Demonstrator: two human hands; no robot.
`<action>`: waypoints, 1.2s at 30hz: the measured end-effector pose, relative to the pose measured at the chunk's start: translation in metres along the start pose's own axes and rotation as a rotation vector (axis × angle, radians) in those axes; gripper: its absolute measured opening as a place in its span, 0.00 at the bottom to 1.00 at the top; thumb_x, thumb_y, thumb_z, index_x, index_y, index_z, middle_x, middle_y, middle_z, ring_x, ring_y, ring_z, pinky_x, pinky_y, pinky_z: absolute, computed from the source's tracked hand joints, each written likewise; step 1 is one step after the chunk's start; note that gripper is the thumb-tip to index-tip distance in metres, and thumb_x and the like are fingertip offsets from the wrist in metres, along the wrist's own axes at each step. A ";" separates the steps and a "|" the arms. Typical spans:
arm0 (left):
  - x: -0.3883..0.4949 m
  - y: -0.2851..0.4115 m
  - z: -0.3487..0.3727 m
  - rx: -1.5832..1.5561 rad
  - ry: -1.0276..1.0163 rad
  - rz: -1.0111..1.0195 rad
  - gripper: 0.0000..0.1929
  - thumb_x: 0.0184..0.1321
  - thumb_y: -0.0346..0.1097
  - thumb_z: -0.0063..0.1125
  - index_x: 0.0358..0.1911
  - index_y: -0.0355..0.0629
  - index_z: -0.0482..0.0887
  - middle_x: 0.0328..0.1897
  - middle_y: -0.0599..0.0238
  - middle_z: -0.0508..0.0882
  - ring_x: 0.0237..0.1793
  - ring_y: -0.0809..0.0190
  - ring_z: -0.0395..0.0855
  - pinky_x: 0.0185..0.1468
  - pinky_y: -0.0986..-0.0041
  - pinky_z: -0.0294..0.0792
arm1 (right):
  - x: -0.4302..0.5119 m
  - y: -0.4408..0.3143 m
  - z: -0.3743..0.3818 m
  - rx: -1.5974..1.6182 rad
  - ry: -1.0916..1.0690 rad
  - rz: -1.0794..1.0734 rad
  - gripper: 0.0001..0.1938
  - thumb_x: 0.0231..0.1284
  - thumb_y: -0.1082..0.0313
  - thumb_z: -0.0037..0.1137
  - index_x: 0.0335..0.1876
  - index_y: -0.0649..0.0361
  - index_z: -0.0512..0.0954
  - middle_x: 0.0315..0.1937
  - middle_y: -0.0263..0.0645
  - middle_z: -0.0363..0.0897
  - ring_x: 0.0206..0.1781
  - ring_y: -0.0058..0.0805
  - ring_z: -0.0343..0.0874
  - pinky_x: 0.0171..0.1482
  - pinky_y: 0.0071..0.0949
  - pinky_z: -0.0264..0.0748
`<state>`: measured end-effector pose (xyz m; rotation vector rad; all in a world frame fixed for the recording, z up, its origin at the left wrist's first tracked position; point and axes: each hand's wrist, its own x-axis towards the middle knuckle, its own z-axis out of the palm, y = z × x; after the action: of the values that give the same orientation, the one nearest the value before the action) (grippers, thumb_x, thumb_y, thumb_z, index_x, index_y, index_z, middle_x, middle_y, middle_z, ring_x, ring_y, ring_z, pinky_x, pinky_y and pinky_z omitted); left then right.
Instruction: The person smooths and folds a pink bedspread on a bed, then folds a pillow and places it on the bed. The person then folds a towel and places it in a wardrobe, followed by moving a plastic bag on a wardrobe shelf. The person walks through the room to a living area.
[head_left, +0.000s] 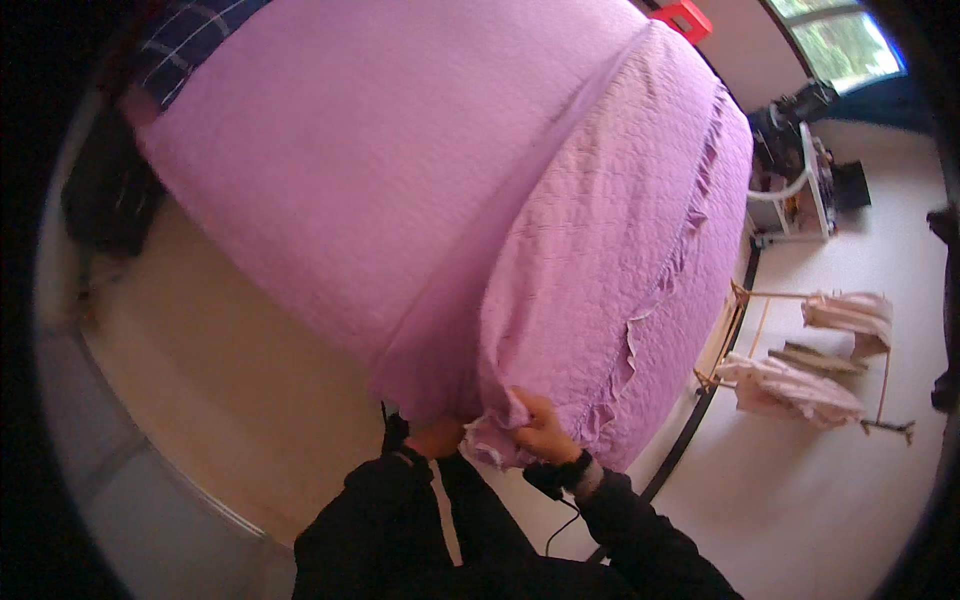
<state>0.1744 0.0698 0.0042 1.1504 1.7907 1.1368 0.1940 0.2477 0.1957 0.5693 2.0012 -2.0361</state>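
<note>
A pink quilted bedspread (600, 225) with a ruffled edge lies partly folded back over a bed with a smooth pink cover (390, 135). At the bed's near corner my right hand (544, 431) grips a bunched corner of the bedspread, fingers closed around the cloth. My left hand (439, 436) is just to its left, against the hanging cloth at the corner. Its fingers are hidden by the fabric, so its hold cannot be made out.
A clothes rack (759, 322) with garments stands right of the bed, beyond a dark strip along the floor. Farther back are a white shelf unit (806, 191) and a red plastic object (684, 21). A dark bag-like object (112, 184) lies at left. A black cable (564, 519) hangs near my right wrist.
</note>
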 end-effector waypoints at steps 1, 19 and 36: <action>0.000 0.001 -0.019 -0.118 -0.052 -0.067 0.17 0.63 0.40 0.52 0.53 0.44 0.78 0.55 0.58 0.79 0.57 0.53 0.73 0.62 0.64 0.62 | 0.008 0.007 0.006 -0.017 -0.004 -0.012 0.23 0.50 0.80 0.54 0.56 0.63 0.71 0.45 0.33 0.76 0.50 0.23 0.73 0.54 0.22 0.68; 0.067 -0.019 -0.152 -0.071 0.482 -0.439 0.11 0.59 0.32 0.54 0.39 0.30 0.77 0.30 0.53 0.79 0.32 0.58 0.74 0.39 0.68 0.67 | 0.064 0.076 0.082 -0.541 -0.230 -0.056 0.24 0.57 0.69 0.51 0.61 0.53 0.66 0.47 0.49 0.76 0.49 0.47 0.75 0.52 0.41 0.70; 0.038 -0.054 -0.141 -0.054 0.290 -0.706 0.21 0.64 0.51 0.49 0.42 0.36 0.75 0.37 0.60 0.77 0.40 0.61 0.71 0.46 0.68 0.65 | -0.236 0.216 -0.089 -0.761 1.217 0.711 0.46 0.46 0.45 0.64 0.69 0.57 0.55 0.69 0.49 0.51 0.69 0.49 0.49 0.67 0.46 0.49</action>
<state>0.0199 0.0527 0.0002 0.2604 2.1174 0.9302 0.5083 0.3029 0.1020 2.1826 2.2476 -0.3402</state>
